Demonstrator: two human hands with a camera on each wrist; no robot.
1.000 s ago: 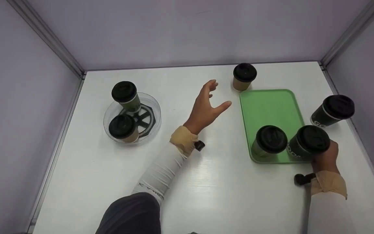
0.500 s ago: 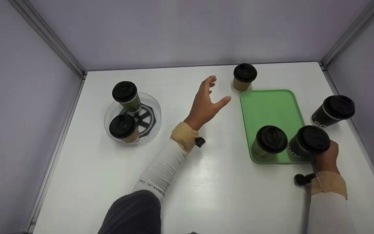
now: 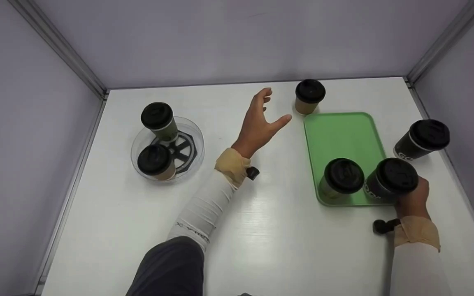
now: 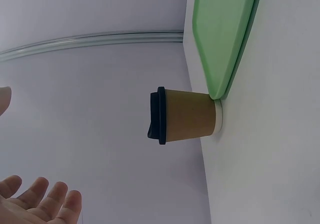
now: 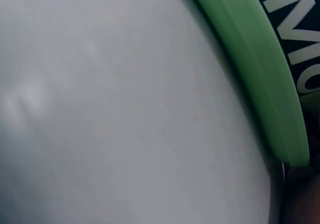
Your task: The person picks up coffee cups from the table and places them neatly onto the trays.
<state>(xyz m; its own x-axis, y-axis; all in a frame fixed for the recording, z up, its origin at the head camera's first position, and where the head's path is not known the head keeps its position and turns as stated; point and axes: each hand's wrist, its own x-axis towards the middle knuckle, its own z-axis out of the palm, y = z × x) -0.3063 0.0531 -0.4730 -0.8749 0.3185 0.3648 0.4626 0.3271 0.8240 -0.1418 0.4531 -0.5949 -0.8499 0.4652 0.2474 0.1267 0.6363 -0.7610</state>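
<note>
My left hand [image 3: 255, 129] is raised over the table with thumb and fingers spread, holding nothing. In the left wrist view its fingertips [image 4: 70, 204] are apart from a small brown coffee cup [image 4: 190, 115] with a black lid. That cup stands by the far left corner of the green tray [image 3: 344, 133]. My right hand [image 3: 414, 199] curls against a dark coffee cup [image 3: 391, 179] at the tray's near right corner; the cup hides its fingertips. A green cup [image 3: 341, 179] stands beside it on the tray. White lettering shows on the dark cup in the right wrist view.
Another dark cup [image 3: 421, 139] stands right of the tray, near the side wall. On the left, a clear round dish [image 3: 196, 164] holds a green cup [image 3: 161, 121] and a brown cup [image 3: 157, 162]. Walls [image 3: 237, 41] enclose the table's back and sides.
My left hand has moved a little forward, toward the back wall, with its fingers still spread. My right hand and the cups have stayed in place.
</note>
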